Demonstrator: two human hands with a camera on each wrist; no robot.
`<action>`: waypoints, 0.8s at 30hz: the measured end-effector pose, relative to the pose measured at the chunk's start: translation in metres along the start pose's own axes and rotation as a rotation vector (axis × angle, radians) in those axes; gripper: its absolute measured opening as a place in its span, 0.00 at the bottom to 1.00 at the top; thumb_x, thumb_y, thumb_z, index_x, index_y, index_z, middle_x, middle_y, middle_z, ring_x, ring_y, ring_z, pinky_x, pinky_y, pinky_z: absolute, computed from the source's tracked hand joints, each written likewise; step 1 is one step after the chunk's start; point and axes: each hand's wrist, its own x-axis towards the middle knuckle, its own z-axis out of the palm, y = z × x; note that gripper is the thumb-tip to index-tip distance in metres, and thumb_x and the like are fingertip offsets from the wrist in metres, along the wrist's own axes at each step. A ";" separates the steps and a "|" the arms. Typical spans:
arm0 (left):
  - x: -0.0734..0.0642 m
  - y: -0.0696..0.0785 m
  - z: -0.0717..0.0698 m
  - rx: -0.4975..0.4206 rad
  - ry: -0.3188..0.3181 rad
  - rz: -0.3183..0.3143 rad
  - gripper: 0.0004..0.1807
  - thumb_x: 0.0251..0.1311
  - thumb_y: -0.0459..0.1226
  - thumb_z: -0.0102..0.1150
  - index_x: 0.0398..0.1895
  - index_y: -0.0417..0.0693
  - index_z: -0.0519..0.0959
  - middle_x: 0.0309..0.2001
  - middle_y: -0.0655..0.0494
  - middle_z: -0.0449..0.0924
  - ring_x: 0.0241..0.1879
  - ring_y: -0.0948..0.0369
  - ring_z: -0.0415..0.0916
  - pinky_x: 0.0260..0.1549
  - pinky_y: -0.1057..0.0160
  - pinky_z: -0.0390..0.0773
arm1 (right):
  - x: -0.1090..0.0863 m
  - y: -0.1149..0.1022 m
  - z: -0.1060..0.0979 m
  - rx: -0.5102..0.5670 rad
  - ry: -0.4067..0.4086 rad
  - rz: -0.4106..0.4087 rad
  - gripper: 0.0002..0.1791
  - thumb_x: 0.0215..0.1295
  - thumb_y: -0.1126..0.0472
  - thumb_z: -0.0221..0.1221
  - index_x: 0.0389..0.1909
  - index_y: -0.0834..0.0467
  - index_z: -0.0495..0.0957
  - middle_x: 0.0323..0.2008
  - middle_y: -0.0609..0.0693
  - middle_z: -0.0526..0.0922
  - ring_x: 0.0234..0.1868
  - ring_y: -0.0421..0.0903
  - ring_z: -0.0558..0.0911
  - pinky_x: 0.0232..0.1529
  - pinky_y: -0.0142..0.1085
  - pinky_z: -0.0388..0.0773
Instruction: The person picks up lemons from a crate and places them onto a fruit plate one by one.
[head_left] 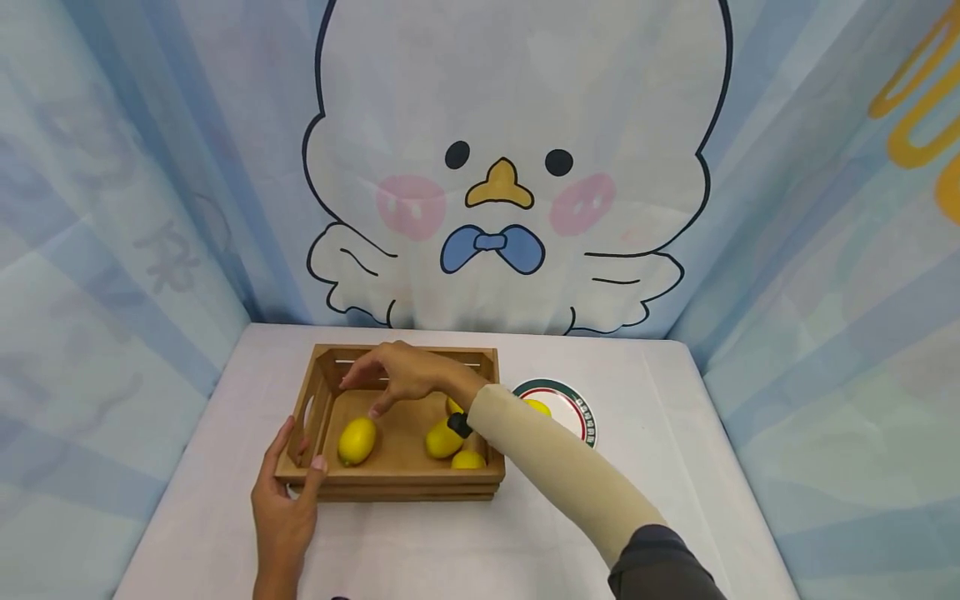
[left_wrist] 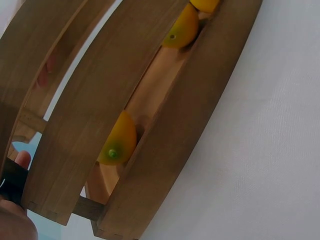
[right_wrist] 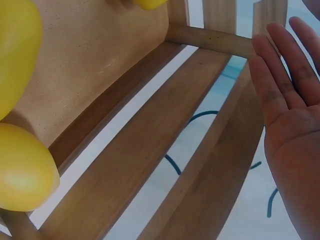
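- Left hand (head_left: 285,510) gripped the crate (head_left: 390,489); uneven pull risked rolling the lemons (head_left: 442,441).
- Right hand (head_left: 408,372), unclenched, held nothing; its descent could have knocked the nearest lemon (head_left: 357,441).

The head view is bright and evenly lit, the counter (head_left: 637,483) pale with faint shadows. The left wrist view is dimmer, its lens bowing the crate (left_wrist: 167,145) into curves. In the right wrist view, the lemon (right_wrist: 22,167) at 8 o'clock carries soft glare; small glints speckle the crate's wood towards 11 o'clock.
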 end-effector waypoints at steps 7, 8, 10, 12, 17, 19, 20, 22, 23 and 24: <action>0.001 -0.002 0.000 0.003 0.000 0.024 0.38 0.73 0.33 0.64 0.81 0.68 0.65 0.82 0.63 0.63 0.66 0.74 0.73 0.67 0.84 0.62 | 0.010 0.003 0.005 0.003 -0.037 0.003 0.29 0.60 0.63 0.77 0.63 0.56 0.83 0.65 0.52 0.85 0.68 0.41 0.81 0.71 0.29 0.73; 0.001 -0.002 0.000 -0.002 0.000 0.025 0.38 0.72 0.33 0.64 0.81 0.67 0.65 0.82 0.63 0.64 0.66 0.73 0.73 0.66 0.84 0.62 | 0.011 0.003 0.005 0.000 -0.048 0.003 0.29 0.60 0.63 0.77 0.63 0.56 0.83 0.65 0.53 0.85 0.68 0.40 0.81 0.71 0.28 0.73; 0.001 -0.002 0.000 -0.001 0.001 0.026 0.39 0.72 0.32 0.64 0.81 0.67 0.65 0.82 0.63 0.64 0.66 0.72 0.73 0.66 0.84 0.63 | 0.012 0.003 0.006 -0.005 -0.071 0.007 0.29 0.61 0.63 0.76 0.63 0.57 0.83 0.66 0.53 0.85 0.68 0.39 0.81 0.70 0.26 0.72; 0.001 -0.002 0.001 -0.004 0.001 0.025 0.39 0.72 0.31 0.64 0.81 0.67 0.65 0.81 0.64 0.64 0.66 0.71 0.73 0.66 0.84 0.63 | 0.013 0.004 0.007 0.004 -0.091 0.017 0.29 0.61 0.63 0.76 0.64 0.57 0.82 0.66 0.53 0.85 0.68 0.38 0.81 0.70 0.25 0.72; 0.000 -0.001 0.003 -0.012 -0.004 0.023 0.38 0.72 0.31 0.63 0.81 0.67 0.66 0.81 0.65 0.64 0.66 0.69 0.73 0.67 0.83 0.62 | 0.015 0.005 0.008 0.020 -0.132 0.062 0.29 0.60 0.63 0.76 0.63 0.56 0.83 0.65 0.49 0.85 0.67 0.37 0.82 0.69 0.26 0.73; 0.000 -0.001 0.003 -0.012 -0.004 0.025 0.38 0.72 0.31 0.63 0.81 0.67 0.66 0.81 0.64 0.64 0.66 0.69 0.74 0.67 0.83 0.63 | 0.015 0.006 0.009 0.038 -0.151 0.071 0.30 0.60 0.65 0.76 0.64 0.57 0.82 0.66 0.49 0.85 0.67 0.38 0.82 0.69 0.26 0.74; 0.000 -0.002 0.003 -0.012 -0.002 0.027 0.38 0.72 0.31 0.63 0.81 0.67 0.66 0.81 0.64 0.64 0.66 0.70 0.74 0.66 0.83 0.62 | 0.016 0.007 0.009 0.055 -0.163 0.075 0.30 0.60 0.66 0.76 0.65 0.57 0.82 0.66 0.50 0.85 0.67 0.38 0.82 0.70 0.27 0.73; 0.000 -0.002 0.003 -0.012 0.007 0.033 0.38 0.71 0.30 0.64 0.81 0.66 0.66 0.81 0.63 0.65 0.65 0.71 0.74 0.66 0.83 0.63 | 0.018 0.009 0.010 0.077 -0.183 0.074 0.32 0.60 0.67 0.76 0.66 0.58 0.81 0.67 0.50 0.84 0.68 0.38 0.81 0.71 0.28 0.73; 0.000 -0.002 0.003 -0.012 0.011 0.036 0.38 0.71 0.30 0.64 0.81 0.65 0.66 0.81 0.63 0.65 0.65 0.71 0.74 0.66 0.83 0.64 | 0.019 0.009 0.011 0.088 -0.194 0.072 0.33 0.60 0.68 0.76 0.67 0.59 0.80 0.68 0.50 0.83 0.68 0.38 0.81 0.71 0.28 0.73; 0.000 -0.002 0.002 -0.012 0.015 0.038 0.38 0.71 0.30 0.64 0.81 0.65 0.66 0.81 0.62 0.65 0.65 0.72 0.74 0.66 0.84 0.63 | 0.021 0.011 0.012 0.094 -0.203 0.069 0.33 0.59 0.68 0.76 0.68 0.60 0.79 0.68 0.50 0.83 0.68 0.38 0.81 0.71 0.28 0.72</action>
